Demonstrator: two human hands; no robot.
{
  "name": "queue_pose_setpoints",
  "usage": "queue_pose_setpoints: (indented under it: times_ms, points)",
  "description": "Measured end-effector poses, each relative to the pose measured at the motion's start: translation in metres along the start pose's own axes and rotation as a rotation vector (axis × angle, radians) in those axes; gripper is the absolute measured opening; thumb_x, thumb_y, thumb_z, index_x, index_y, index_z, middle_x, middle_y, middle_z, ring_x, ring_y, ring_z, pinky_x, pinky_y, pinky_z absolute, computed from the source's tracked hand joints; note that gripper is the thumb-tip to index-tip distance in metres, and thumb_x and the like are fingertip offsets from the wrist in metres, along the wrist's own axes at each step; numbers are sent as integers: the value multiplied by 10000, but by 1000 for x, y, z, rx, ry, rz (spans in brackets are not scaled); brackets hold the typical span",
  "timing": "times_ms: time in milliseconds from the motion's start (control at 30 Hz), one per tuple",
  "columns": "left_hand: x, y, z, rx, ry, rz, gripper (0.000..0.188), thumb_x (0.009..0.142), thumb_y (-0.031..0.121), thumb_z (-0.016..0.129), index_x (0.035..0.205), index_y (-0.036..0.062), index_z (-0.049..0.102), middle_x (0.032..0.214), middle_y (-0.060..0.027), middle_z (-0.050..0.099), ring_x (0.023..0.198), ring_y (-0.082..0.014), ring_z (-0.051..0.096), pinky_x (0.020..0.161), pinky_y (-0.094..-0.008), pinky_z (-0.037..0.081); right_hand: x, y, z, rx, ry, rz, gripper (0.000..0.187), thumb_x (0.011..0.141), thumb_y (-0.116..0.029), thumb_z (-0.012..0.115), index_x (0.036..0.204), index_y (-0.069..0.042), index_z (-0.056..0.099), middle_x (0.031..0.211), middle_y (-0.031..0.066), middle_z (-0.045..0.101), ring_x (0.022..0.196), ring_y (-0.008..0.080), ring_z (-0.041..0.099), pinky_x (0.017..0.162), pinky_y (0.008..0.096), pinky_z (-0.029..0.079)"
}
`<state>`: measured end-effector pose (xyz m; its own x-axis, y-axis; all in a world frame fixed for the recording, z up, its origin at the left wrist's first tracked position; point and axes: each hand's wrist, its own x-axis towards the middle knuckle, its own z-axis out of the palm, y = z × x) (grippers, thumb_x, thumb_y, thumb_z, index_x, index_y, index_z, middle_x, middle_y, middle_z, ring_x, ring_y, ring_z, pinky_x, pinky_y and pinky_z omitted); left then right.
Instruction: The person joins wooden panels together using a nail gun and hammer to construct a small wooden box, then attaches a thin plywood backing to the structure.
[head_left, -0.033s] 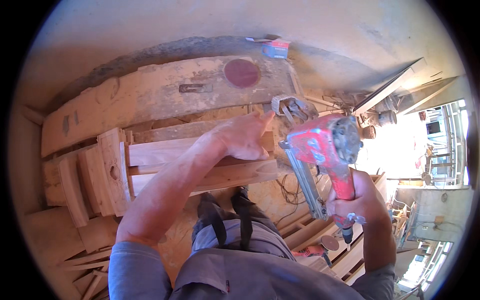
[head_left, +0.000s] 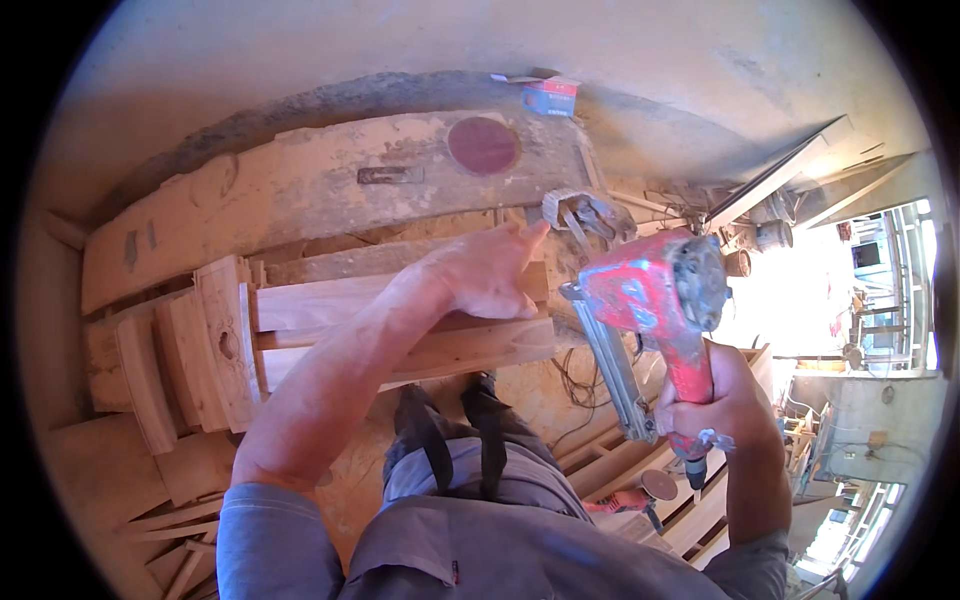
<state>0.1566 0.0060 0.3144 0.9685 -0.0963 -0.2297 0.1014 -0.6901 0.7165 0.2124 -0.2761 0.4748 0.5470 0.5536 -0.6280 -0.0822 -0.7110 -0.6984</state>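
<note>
My right hand (head_left: 725,400) is wrapped round the grip of a red pneumatic nail gun (head_left: 635,285), scuffed and dusty, with a grey metal magazine slanting down on its left side. An air hose fitting shows below the grip. The nail gun is held up, just right of the wooden boards' ends and apart from them. My left hand (head_left: 480,275) grips a wooden board (head_left: 538,283) near its right end, thumb on the near side and a finger stretched out on the far side. A paler board (head_left: 480,345) lies in front. Some fingers are hidden.
Wooden crosspieces (head_left: 222,340) stand at the left end of the boards. Behind is a worn workbench (head_left: 290,190) with a round sanding disc (head_left: 484,146) and a small box (head_left: 550,98). A red angle grinder (head_left: 625,500) lies on lumber at lower right. A cable (head_left: 575,385) coils on the floor.
The nail gun has shifted very slightly to the right and down in my right hand. My left hand and the boards stay where they were.
</note>
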Motion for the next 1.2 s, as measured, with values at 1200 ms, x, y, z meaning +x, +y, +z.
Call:
queue_pose_setpoints:
  times_ms: [1200]
  points:
    - [-47, 28, 49, 343, 869, 226, 546, 737, 247, 870, 1171, -32, 693, 1132, -162, 702, 1079, -361, 621, 949, -452, 513, 7, 101, -31, 325, 86, 2, 289, 690, -28, 690, 963, 41, 627, 718, 127, 683, 595, 189, 662, 553, 305, 527]
